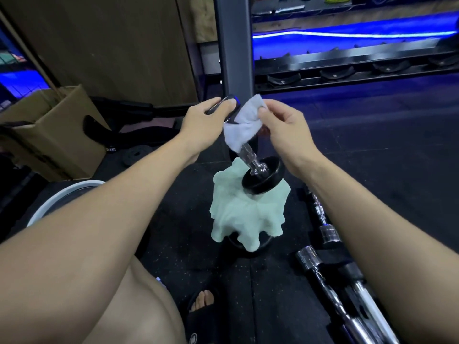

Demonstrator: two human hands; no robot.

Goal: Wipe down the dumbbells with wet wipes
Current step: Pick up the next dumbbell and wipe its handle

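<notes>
Dumbbell [250,155] is tilted over the green towel [244,214], our left hand [206,120] gripping its top plate, right hand [283,130] pinching the wet wipe [244,125] mid-handle, other bars [330,247] right look untouched.

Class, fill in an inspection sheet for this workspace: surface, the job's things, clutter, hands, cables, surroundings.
Surface: dark speckled rubber floor.
Job's things: dumbbell held tilted, lower plate resting on a pale green cloth; white wet wipe against its upper end.
Clutter: cardboard box at left; chrome bars lying on the floor at right.
Hands: left hand has a grip on the dumbbell's top plate; right hand pinches the wipe.
Cables: nothing seen.
Surroundings: rack with empty cradles, blue light strip, wooden panel.
</notes>
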